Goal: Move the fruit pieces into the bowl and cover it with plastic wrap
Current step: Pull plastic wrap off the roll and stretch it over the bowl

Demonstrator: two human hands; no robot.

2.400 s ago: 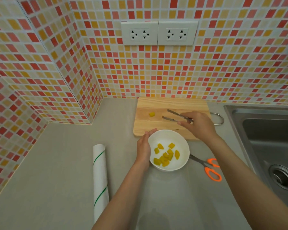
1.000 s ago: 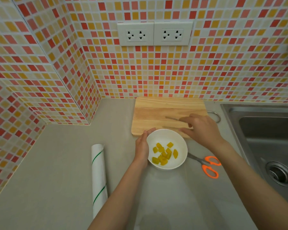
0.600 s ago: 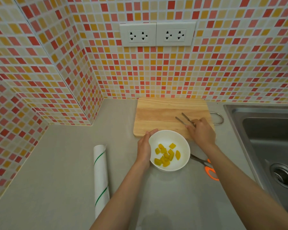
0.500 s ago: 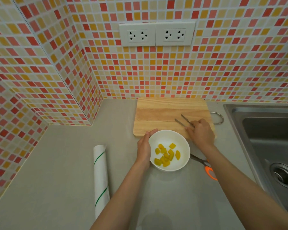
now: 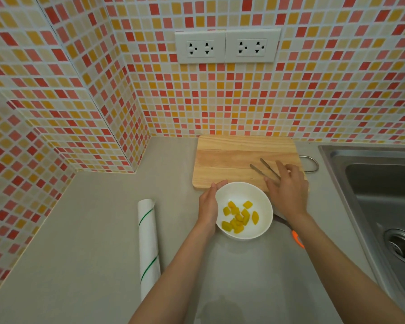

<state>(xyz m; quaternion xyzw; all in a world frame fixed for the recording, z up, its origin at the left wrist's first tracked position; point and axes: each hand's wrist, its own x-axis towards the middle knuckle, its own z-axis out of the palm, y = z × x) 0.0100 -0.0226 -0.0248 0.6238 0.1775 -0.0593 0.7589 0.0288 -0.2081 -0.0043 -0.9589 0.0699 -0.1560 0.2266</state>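
A white bowl (image 5: pixel 240 195) sits on the grey counter just in front of a wooden cutting board (image 5: pixel 229 157). Several yellow fruit pieces (image 5: pixel 239 218) lie inside it. My left hand (image 5: pixel 208 204) cups the bowl's left rim. Metal tongs (image 5: pixel 260 168) lie on the board's right part. My right hand (image 5: pixel 288 192) rests over their handle end with fingers spread, not gripping them. No fruit shows on the board. A roll of plastic wrap (image 5: pixel 147 244), white with green stripes, lies left of the bowl.
Orange-handled scissors (image 5: pixel 298 239) lie right of the bowl, mostly hidden under my right forearm. A steel sink (image 5: pixel 384 195) takes up the right side. Tiled walls close off the back and the left corner.
The last fruit piece has left the board and the bowl holds more pieces. My right hand has laid the tongs on the board's right part and spread its fingers. My left hand stays on the bowl.
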